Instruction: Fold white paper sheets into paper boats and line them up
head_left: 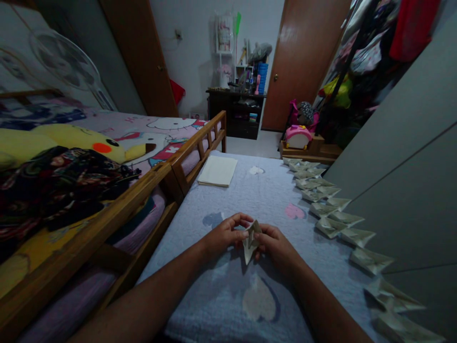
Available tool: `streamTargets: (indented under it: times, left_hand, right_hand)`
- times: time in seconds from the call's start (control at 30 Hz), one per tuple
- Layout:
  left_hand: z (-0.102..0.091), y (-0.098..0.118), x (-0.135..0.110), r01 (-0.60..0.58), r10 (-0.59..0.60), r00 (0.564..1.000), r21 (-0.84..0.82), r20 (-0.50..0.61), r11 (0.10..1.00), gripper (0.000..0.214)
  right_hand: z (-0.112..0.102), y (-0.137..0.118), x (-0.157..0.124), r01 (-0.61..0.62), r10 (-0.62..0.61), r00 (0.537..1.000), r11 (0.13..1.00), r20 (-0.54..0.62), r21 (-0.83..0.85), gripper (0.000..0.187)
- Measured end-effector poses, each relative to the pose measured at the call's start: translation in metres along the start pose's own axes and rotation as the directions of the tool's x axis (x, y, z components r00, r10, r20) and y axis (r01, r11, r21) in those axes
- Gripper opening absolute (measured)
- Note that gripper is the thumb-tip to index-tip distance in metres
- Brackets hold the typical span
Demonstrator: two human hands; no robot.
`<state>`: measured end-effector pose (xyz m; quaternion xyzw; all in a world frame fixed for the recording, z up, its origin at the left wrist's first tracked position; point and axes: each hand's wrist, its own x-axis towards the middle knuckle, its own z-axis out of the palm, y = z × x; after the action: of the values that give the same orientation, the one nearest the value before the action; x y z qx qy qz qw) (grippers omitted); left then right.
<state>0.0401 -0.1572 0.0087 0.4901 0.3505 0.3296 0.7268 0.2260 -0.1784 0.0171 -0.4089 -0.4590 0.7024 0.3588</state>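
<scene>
Between my two hands is a folded paper boat [251,241], off-white, held just above the bed cover with one pointed end toward me. My left hand [230,232] pinches its left side, thumb on the near face. On the other side my right hand [273,242] grips the right edge, its thumb pressed at the boat's middle fold. Some of the fingertips are hidden behind the paper. Farther off, a stack of off-white paper sheets [218,171] lies flat near the bed's far left corner.
Several finished paper boats [330,227] line the bed's right edge, beside a pale cabinet [403,190]. The bed cover [257,195] is light blue with heart prints. To the left runs a wooden bed rail [143,183], with a yellow plush toy [82,140] beyond it.
</scene>
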Motion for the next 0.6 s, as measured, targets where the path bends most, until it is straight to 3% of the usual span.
streamTargets:
  times: [0.17, 0.4, 0.5, 0.6]
  left_hand:
    - [-0.0015, 0.0006, -0.0009, -0.024, 0.021, 0.999, 0.077, 0.04, 0.997, 0.044]
    - [-0.0004, 0.0051, -0.0037, -0.052, 0.047, 0.998, 0.126, 0.045, 0.991, 0.044]
    - [-0.0009, 0.0051, -0.0039, -0.075, 0.068, 0.996, 0.129, 0.054, 0.989, 0.049]
    - [-0.0011, 0.0051, -0.0033, -0.117, 0.113, 0.993, 0.208, 0.029, 0.971, 0.039]
  right_hand:
    - [0.0033, -0.0018, -0.0004, 0.012, -0.011, 1.0, 0.993, 0.009, -0.113, 0.03]
    - [0.004, 0.0011, 0.0002, 0.041, -0.042, 0.999, 0.994, -0.01, -0.099, 0.031]
    - [0.0036, 0.0015, 0.0017, 0.058, -0.065, 0.997, 0.98, -0.031, -0.192, 0.026]
    - [0.0019, 0.0022, 0.0037, 0.065, -0.084, 0.995, 0.947, -0.047, -0.316, 0.017]
